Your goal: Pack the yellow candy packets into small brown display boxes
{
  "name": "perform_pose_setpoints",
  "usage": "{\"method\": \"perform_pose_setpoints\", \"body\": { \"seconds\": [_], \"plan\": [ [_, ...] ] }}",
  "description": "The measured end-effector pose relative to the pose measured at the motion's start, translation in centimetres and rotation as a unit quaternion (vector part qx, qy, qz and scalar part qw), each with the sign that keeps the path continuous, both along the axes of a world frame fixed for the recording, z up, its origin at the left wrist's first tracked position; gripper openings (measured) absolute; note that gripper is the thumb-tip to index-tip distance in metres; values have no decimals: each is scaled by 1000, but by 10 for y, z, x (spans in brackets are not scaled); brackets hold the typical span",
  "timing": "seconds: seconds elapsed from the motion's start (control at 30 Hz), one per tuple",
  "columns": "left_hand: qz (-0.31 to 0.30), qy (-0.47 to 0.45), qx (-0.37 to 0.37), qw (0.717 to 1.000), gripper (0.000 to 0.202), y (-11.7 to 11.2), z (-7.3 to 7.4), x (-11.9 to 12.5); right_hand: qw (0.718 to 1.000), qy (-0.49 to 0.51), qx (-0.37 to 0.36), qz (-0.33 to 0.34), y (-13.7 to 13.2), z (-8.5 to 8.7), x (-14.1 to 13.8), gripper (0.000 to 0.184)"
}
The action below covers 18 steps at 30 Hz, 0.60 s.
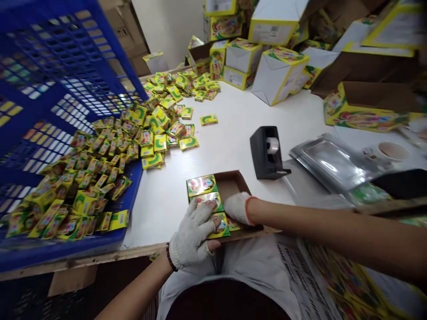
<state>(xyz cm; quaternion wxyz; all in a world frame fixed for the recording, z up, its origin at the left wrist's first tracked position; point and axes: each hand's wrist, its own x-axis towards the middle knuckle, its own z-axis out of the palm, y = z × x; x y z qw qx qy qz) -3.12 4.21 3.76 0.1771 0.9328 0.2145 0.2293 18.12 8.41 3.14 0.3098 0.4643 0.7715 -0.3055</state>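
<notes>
An open cardboard carton [245, 180] lies at the table's front edge, with small yellow-green boxes [202, 184] in a column along its left side. My left hand [193, 231], in a white glove with bare fingertips, rests on that column, its fingers spread over the boxes. My right hand [238, 206], gloved with an orange cuff, reaches down inside the carton. Its fingers look curled, and what they hold, if anything, is hidden. Another small box [233, 224] shows just below the right hand, lower in the carton.
At the left, a blue plastic basket [133, 195] lies tipped, small boxes spilling out in a heap [160, 120]. A black tape dispenser [267, 153] stands right of the carton, beside clear plastic sleeves [328, 160]. Larger yellow-white cartons [278, 73] are piled at the back right.
</notes>
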Motion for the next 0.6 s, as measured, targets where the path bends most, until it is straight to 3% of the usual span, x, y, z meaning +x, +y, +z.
{"method": "perform_pose_setpoints", "body": {
  "seconds": [0.07,0.13,0.2,0.23,0.27,0.3,0.33,0.4,0.5,0.57,0.6],
  "plan": [
    [55,-50,-37,997,44,24,3,-7,999,-38,7,0,-4,6,-3,52],
    [194,-64,-36,978,39,67,3,-18,998,-56,11,-21,-5,11,-4,44],
    [375,-24,-24,927,36,119,0,-31,998,-54,0,-37,-5,15,-3,41],
    [463,15,-33,885,41,144,-3,-37,998,-49,-6,-37,-4,18,-2,43],
    [535,63,-49,841,50,167,-6,-44,999,-41,-5,-32,-3,21,0,48],
    [568,108,-66,813,59,185,-9,-51,999,-30,-2,-24,-2,25,3,54],
    [580,140,-82,799,65,198,-12,-58,1000,-15,4,-19,-1,30,6,59],
    [561,170,-101,804,61,209,-18,-70,999,29,1,-36,4,43,12,58],
    [536,162,-107,822,24,200,-26,-85,986,115,-18,-118,19,67,21,28],
    [533,149,-107,826,17,190,-30,-93,967,191,31,-168,37,81,22,12],
    [531,134,-108,830,15,186,-31,-95,953,232,72,-182,47,85,20,14]
  ]
}}
